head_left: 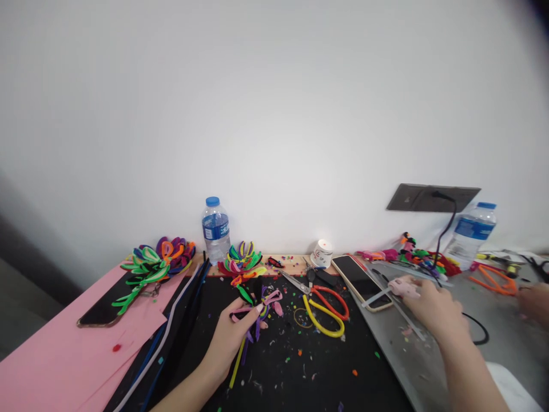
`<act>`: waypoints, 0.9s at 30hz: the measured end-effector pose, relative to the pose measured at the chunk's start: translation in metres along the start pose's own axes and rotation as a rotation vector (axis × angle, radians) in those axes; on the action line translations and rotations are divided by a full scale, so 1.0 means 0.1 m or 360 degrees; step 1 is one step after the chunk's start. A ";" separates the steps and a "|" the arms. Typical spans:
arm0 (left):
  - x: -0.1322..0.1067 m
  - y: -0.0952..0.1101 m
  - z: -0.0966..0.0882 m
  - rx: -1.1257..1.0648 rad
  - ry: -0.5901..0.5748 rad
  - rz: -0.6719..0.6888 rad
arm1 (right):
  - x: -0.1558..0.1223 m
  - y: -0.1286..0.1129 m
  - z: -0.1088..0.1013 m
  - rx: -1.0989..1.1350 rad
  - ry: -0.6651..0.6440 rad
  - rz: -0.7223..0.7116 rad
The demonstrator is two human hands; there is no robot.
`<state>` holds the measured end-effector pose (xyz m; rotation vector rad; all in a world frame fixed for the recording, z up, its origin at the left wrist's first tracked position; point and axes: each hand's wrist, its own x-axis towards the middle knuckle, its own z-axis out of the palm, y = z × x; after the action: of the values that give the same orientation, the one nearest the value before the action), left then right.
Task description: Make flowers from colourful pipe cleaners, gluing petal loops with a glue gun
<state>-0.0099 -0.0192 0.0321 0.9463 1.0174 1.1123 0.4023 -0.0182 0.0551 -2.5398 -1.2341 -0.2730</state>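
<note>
Holding the looped pipe-cleaner piece point(265, 308) over the black mat point(274, 380), my left hand point(231, 329) has thumb and fingers clamped on it. Loops are formed; a yellow end point(237, 364) hangs loose, so I judge it partly complete. Fuller bundles point(160, 258) lie near the wall. My right hand point(435, 306) contacts a pink clump point(401, 287); whether those fingers grip, I cannot tell.

Camera worn on the head | faces forward and down | close over the surface point(364, 395), left hand point(227, 332) and right hand point(440, 315) near | wall point(274, 114) past far edge fills top
</note>
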 end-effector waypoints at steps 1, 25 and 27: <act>0.00 0.00 0.00 0.0011 -0.0017 0.0002 | 0.01 0.06 0.01 -0.0067 -0.0059 0.0122; -0.04 0.01 0.02 -0.0146 -0.0170 -0.0050 | -0.34 -0.57 -0.11 0.0950 0.0012 -0.0090; -0.04 0.01 0.02 -0.0156 -0.0162 -0.0057 | -0.44 -0.70 -0.09 0.1305 -0.0212 -0.0178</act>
<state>-0.0089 -0.0231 0.0337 0.8934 0.8863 1.0638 0.3201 -0.0126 0.0638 -1.8002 -1.2037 0.3282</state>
